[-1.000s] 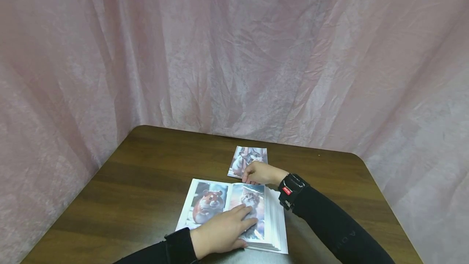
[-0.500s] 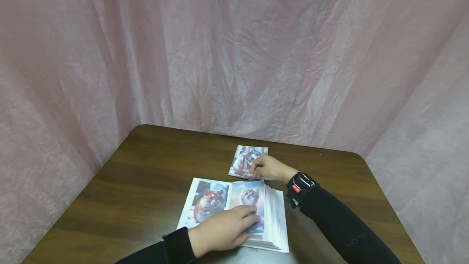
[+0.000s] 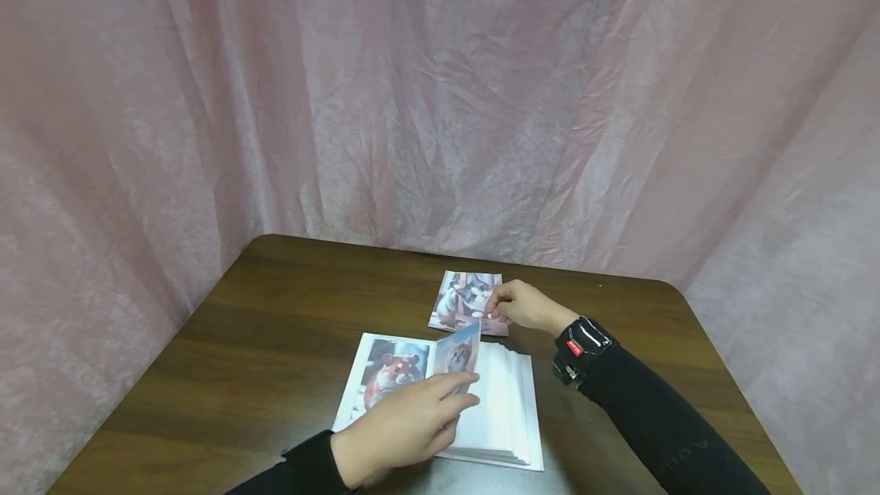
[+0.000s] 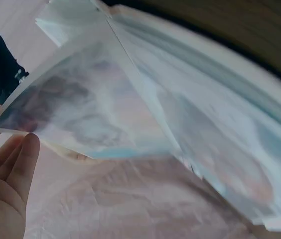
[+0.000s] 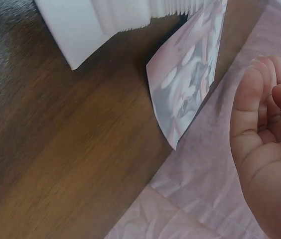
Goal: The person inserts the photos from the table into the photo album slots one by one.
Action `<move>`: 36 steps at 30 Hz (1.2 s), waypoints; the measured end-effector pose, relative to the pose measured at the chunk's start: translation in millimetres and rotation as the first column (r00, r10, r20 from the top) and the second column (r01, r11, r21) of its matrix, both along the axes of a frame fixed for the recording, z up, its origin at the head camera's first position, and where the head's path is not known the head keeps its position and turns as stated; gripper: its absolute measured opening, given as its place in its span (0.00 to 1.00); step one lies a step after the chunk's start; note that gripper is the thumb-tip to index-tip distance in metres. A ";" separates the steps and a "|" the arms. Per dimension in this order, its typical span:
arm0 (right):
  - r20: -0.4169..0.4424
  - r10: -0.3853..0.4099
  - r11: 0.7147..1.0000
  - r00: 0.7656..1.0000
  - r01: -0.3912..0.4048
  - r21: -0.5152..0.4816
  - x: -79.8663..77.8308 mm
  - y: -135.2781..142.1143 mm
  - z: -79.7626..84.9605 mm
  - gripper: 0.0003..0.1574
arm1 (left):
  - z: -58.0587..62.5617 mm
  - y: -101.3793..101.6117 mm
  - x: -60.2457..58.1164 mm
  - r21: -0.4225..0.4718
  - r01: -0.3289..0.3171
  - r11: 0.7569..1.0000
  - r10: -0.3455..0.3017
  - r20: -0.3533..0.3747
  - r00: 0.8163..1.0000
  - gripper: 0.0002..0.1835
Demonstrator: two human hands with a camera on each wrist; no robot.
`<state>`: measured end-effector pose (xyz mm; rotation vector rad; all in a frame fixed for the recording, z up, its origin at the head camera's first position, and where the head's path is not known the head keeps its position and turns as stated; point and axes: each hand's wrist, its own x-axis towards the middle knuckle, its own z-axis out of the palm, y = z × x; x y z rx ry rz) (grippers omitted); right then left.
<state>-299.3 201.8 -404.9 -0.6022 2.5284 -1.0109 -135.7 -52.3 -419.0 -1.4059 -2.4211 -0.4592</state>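
Note:
An open photo album (image 3: 498, 403) lies near the front of the table. Its left page shows a picture of a brown hamster-like animal (image 3: 401, 373). My left hand (image 3: 406, 422) pinches the outer edge of the page with the kitten photo (image 3: 459, 350), which stands lifted and bent; white pages show beneath it. In the left wrist view this album page (image 4: 90, 109) runs between thumb and fingers. Loose animal photos (image 3: 462, 298) lie just behind the album. My right hand (image 3: 529, 306) hovers at their right edge, fingers loosely curled; the right wrist view shows nothing in it.
The brown wooden table (image 3: 241, 327) extends on both sides of the album. Behind it hangs a pink curtain (image 3: 426, 98). A black wrist strap (image 3: 584, 342) with a small device is worn on the right wrist.
My left hand has lifted the kitten page, which lay flat, and turned it partway leftward. The right hand has moved away from the album's top edge, back and to the right.

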 end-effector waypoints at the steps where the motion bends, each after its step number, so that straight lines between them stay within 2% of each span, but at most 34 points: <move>1: 0.005 -0.006 1.000 1.000 0.006 -0.001 0.2 0.4 -0.4 0.13 | 1.8 -4.4 1.1 0.008 -0.009 1.000 0.009 -0.016 1.000 0.16; 5: 0.020 -0.023 1.000 1.000 0.023 -0.012 0.3 2.5 -0.9 0.13 | 7.4 -24.1 3.7 0.023 -0.069 0.997 0.071 -0.077 0.994 0.14; 9: 0.023 -0.045 0.999 0.999 0.045 -0.021 -0.7 3.9 0.0 0.12 | 10.2 -44.4 4.0 0.029 -0.139 0.990 0.142 -0.094 0.985 0.14; 16: 0.031 -0.057 0.998 0.998 0.058 -0.022 -0.7 4.7 0.9 0.10 | 0.5 -70.4 6.0 0.042 -0.227 0.973 0.230 -0.095 0.969 0.12; 20: 0.029 -0.069 0.998 0.997 0.069 -0.013 0.2 8.2 1.5 0.08 | -5.6 -76.8 8.5 0.011 -0.283 0.959 0.283 -0.047 0.958 0.11; 26: 0.019 -0.079 0.997 0.997 0.080 -0.015 1.0 13.6 2.2 0.09 | -8.0 -80.9 9.9 -0.071 -0.335 0.939 0.338 0.027 0.941 0.13; 33: 0.020 -0.077 0.997 0.997 0.078 -0.023 0.0 17.0 -2.2 0.09 | -7.2 -84.1 10.5 -0.214 -0.339 0.916 0.377 0.170 0.911 0.19; 36: 0.023 -0.078 0.996 0.997 0.079 -0.030 -0.4 17.0 -3.2 0.09 | -9.0 -86.4 9.9 -0.251 -0.324 0.912 0.376 0.198 0.905 0.20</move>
